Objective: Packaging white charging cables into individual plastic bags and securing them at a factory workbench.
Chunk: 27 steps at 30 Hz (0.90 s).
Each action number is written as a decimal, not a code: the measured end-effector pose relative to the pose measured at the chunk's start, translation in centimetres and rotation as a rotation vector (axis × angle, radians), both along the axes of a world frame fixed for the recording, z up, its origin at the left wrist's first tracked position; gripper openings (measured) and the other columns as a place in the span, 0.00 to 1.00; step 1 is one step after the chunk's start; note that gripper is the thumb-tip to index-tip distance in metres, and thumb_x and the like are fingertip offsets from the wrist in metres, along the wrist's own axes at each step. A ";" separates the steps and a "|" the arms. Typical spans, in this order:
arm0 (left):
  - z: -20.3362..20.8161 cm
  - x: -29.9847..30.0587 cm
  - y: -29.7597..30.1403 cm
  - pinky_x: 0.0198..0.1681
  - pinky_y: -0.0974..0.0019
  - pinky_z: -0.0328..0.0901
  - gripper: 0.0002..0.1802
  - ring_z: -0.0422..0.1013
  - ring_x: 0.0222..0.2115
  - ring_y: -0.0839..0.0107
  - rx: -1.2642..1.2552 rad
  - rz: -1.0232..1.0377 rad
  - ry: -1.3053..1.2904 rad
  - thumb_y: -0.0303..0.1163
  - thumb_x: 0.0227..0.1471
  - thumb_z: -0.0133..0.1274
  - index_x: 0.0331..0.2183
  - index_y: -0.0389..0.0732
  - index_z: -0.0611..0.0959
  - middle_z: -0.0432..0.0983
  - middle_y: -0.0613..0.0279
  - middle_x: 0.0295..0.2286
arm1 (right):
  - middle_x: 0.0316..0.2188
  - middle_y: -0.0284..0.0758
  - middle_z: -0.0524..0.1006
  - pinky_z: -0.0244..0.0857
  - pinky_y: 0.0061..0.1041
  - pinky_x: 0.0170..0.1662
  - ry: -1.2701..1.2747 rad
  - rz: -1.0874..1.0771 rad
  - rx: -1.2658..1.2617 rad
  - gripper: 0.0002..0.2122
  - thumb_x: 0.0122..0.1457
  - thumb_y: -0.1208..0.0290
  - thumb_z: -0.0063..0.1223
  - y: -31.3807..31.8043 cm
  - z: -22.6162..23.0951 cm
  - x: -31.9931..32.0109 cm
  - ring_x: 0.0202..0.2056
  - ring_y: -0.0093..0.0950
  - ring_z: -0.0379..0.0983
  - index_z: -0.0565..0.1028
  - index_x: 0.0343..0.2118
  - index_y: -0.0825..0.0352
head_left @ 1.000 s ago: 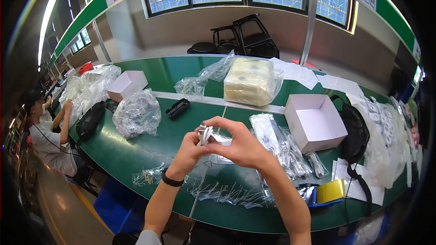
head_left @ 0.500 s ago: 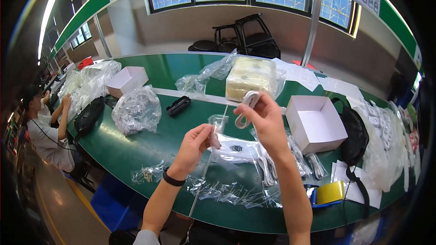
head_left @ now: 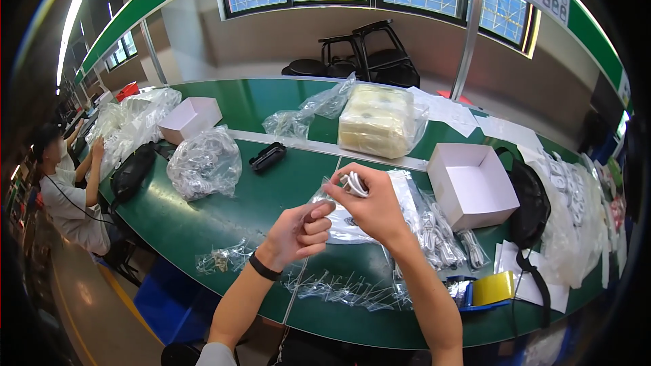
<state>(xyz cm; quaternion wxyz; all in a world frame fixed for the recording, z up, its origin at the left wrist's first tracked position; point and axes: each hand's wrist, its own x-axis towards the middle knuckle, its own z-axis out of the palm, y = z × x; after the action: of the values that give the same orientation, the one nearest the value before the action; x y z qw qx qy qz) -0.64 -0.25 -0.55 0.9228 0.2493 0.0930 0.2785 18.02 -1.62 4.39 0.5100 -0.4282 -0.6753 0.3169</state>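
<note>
A coiled white cable (head_left: 354,184) is pinched in my right hand (head_left: 376,207), its loops showing between thumb and fingers. Just below and to the left, my left hand (head_left: 302,232) is closed on a small clear plastic bag (head_left: 318,196), most of it hidden by the fingers. Both hands meet above the table, the cable beside the bag; whether any of it is inside cannot be made out. Under them lies a white plastic bag (head_left: 405,193). Several bagged white cables (head_left: 437,238) lie right of my right wrist.
Clear little bags with thin wires (head_left: 346,291) line the near edge. A yellow tape roll (head_left: 494,289), an open white box (head_left: 471,186) and a black pouch (head_left: 529,203) stand right. Farther off are a wrapped block (head_left: 376,120), a black object (head_left: 268,157) and a bag of cables (head_left: 203,166).
My right hand has come down and left with the coiled cable, meeting my left hand at the small bag. My left hand has turned, its fingers now curled in.
</note>
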 end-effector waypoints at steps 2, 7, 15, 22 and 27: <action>-0.3 -0.1 0.2 0.08 0.73 0.47 0.18 0.41 0.10 0.79 -0.011 -0.060 0.000 0.42 0.69 0.32 0.26 0.48 0.62 0.42 0.75 0.14 | 0.22 0.26 0.74 0.56 0.16 0.26 0.066 0.098 0.017 0.06 0.55 0.74 0.64 0.2 0.0 0.5 0.24 0.11 0.63 0.77 0.32 0.70; 0.1 0.1 0.0 0.23 0.66 0.67 0.31 0.61 0.15 0.72 0.165 -0.232 0.107 0.57 0.67 0.26 0.32 0.41 0.72 0.61 0.67 0.16 | 0.22 0.26 0.74 0.57 0.16 0.28 -0.054 0.135 -0.008 0.06 0.57 0.73 0.62 -0.3 0.9 1.2 0.25 0.12 0.63 0.78 0.32 0.70; -0.2 -1.3 0.7 0.53 0.64 0.66 0.26 0.74 0.47 0.68 0.890 0.136 0.507 0.47 0.65 0.47 0.49 0.34 0.79 0.79 0.55 0.44 | 0.22 0.44 0.76 0.67 0.30 0.32 -0.424 0.064 0.019 0.09 0.53 0.70 0.60 -1.4 2.3 2.3 0.25 0.35 0.71 0.78 0.30 0.72; -1.4 0.9 -0.4 0.34 0.71 0.73 0.07 0.79 0.28 0.72 0.727 0.544 0.535 0.24 0.55 0.60 0.35 0.30 0.83 0.82 0.56 0.30 | 0.26 0.31 0.72 0.62 0.22 0.30 -0.166 -0.024 -0.114 0.13 0.57 0.69 0.61 -1.0 2.1 2.4 0.27 0.18 0.67 0.75 0.42 0.68; -0.3 1.3 -0.6 0.27 0.74 0.71 0.08 0.76 0.22 0.75 0.736 0.661 0.677 0.27 0.57 0.58 0.31 0.30 0.85 0.82 0.56 0.24 | 0.33 0.29 0.72 0.63 0.19 0.39 0.231 0.010 -0.127 0.17 0.59 0.68 0.61 -0.2 1.3 3.4 0.34 0.18 0.69 0.72 0.49 0.68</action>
<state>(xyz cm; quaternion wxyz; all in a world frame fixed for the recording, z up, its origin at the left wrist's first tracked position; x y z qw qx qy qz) 0.70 -0.88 -0.81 0.5594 0.5855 0.3517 0.4696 21.41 -1.84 5.69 0.5545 -0.4168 -0.5930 0.4088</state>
